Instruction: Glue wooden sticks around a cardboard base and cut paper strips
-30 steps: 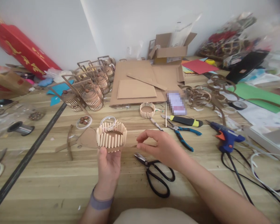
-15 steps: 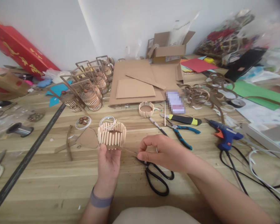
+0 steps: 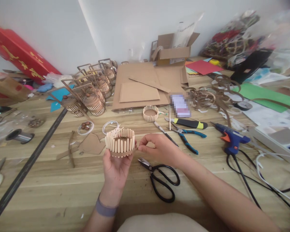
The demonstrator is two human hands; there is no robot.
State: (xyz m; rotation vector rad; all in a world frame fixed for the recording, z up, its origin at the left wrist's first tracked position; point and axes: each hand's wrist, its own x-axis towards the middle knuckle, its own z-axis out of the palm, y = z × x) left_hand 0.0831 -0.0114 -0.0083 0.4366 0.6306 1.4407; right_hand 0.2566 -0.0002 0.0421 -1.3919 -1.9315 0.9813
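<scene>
My left hand (image 3: 116, 169) grips a small round basket (image 3: 120, 145) from below, keeping it above the table. Pale wooden sticks stand around its brown base like a fence. A thin brown strip (image 3: 127, 152) runs along the lower part of the sticks. At the basket's right side, my right hand (image 3: 157, 148) is closed in a pinch on the strip's end, which is mostly hidden by the fingertips. Black-handled scissors (image 3: 151, 168) lie on the table below my right hand. A second stick ring (image 3: 150, 114) sits farther back.
Pliers (image 3: 187, 141), a utility knife (image 3: 190, 123) and a blue glue gun (image 3: 232, 137) lie to the right. Cardboard sheets (image 3: 140, 91) cover the back middle. Finished lidded baskets (image 3: 94, 103) with tall handles stand back left. Coiled brown strips (image 3: 205, 96) lie back right.
The basket and my left hand have shifted slightly right. My right hand has moved up and left, closer to the basket, shortening the visible strip and uncovering the scissors' blades.
</scene>
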